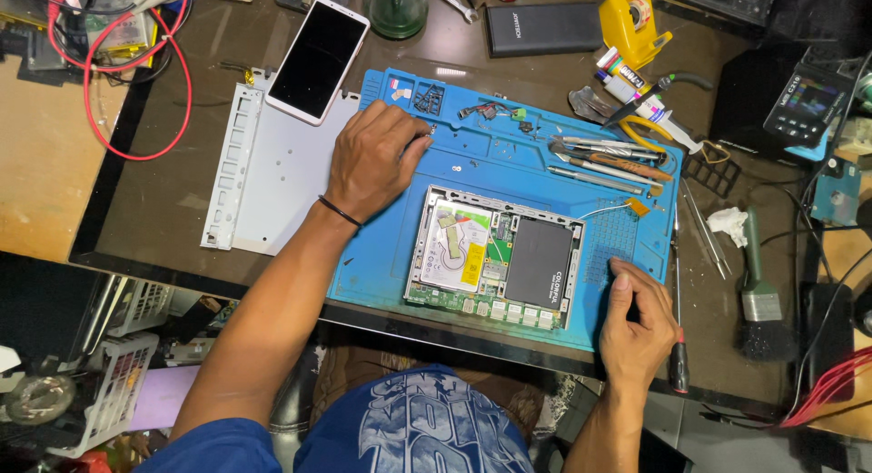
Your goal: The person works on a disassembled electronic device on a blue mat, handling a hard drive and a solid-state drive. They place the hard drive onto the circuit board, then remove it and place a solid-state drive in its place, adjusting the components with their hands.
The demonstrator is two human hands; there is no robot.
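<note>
The right hand (639, 328) is rested at five o'clock on the blue mat (509, 164), its fingers curled loosely with nothing seen in them; a screwdriver (678, 346) is laid just beside it. The opened device (495, 255), with its black drive (538, 259) and green board, is set at the centre, just left of that hand. At eleven o'clock the left hand (372, 159) is placed on the mat's upper trays, its fingertips pinched together over small parts; whether one is held cannot be told. A white panel (272, 173) and a phone (318, 59) are laid further left, tweezers (604, 159) at two o'clock.
</note>
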